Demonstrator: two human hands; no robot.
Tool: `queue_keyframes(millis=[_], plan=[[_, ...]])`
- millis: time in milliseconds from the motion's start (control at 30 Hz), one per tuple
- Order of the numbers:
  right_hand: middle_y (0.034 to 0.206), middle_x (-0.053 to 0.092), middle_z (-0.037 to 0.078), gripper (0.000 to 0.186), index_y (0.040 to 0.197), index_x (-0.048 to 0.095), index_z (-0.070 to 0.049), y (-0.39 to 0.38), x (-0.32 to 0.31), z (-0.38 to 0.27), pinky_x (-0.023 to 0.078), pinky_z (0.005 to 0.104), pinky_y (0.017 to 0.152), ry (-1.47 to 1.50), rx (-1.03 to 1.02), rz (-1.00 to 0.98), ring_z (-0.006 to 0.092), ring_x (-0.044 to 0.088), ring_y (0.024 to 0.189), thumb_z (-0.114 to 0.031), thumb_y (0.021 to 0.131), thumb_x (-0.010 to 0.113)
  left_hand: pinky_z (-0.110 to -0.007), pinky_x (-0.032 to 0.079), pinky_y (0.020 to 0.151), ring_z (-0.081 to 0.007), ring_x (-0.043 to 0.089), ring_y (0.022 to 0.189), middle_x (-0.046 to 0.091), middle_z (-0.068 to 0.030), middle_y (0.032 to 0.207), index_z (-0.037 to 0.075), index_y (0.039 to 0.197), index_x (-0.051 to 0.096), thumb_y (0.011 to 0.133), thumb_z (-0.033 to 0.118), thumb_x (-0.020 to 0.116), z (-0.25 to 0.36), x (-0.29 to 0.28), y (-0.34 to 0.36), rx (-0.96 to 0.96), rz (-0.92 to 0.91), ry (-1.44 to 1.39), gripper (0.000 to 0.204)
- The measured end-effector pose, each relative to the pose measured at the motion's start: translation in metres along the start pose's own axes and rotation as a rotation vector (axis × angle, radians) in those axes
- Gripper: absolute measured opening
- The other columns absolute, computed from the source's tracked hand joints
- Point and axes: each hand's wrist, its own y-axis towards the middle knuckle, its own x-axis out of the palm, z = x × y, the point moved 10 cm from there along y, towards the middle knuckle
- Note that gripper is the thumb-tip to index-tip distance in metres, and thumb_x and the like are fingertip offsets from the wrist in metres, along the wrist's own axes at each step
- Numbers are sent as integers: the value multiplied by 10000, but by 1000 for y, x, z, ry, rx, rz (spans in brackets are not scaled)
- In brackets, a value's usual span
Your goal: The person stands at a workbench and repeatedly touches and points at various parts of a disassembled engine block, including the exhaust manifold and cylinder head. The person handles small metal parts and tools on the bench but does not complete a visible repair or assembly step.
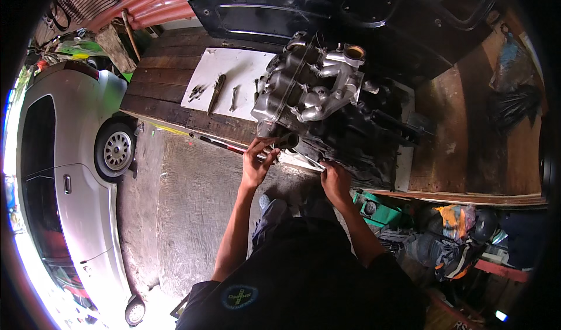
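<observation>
A metal engine [315, 84] with cast silver intake pipes stands on the wooden bench. At its near left corner a round dark pipe opening [288, 140] faces me. My left hand [259, 159] is beside this opening, fingers bent and thumb drawn in; what they grip is too small to make out. My right hand [336, 184] is closed around one end of a slim silver wrench [308, 160], whose other end reaches toward the pipe by my left fingers. On a white board [204, 67] left of the engine lie a spanner [234, 98], a worn brush [217, 93] and several bolts [196, 92].
The wooden bench [158, 67] runs along the far side, with black vehicle panels [263, 11] leaning behind it. A silver car [82, 154] is parked at left. Below the bench at right are a green machine [374, 210] and a heap of bags [456, 236].
</observation>
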Motion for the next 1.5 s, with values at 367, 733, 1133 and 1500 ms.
queue_keyframes(millis=[367, 733, 1133, 1500], plan=[[868, 689, 136, 198, 1016, 676, -124, -41, 17, 50, 517, 435, 701, 163, 239, -73, 345, 658, 807, -104, 823, 634, -268, 513, 671, -156, 643, 808, 649, -116, 1077, 18, 1113, 672, 855, 84, 687, 4, 0, -4, -31, 54, 6, 267], [867, 707, 83, 177, 1035, 673, -88, -74, 14, 45, 513, 310, 614, 244, 304, -20, 196, 670, 694, -83, 862, 639, -290, 494, 766, -162, 622, 912, 630, -107, 1113, 36, 1166, 655, 884, 102, 651, -8, 2, -7, -5, -37, 48, 289], [784, 662, 118, 144, 996, 655, -70, -89, 7, 2, 472, 319, 576, 596, 177, -115, 191, 632, 633, -98, 856, 657, -302, 490, 812, -158, 614, 945, 664, -99, 1131, 15, 1283, 543, 959, 168, 539, -38, 13, -138, -220, 106, -62, 358], [814, 681, 111, 183, 1046, 625, -13, -207, 20, 10, 507, 304, 660, 769, -137, -528, 164, 651, 721, -61, 870, 630, -268, 459, 726, -95, 584, 787, 665, -35, 813, -31, 934, 670, 944, 275, 604, -43, 117, -309, -580, 331, -306, 313]])
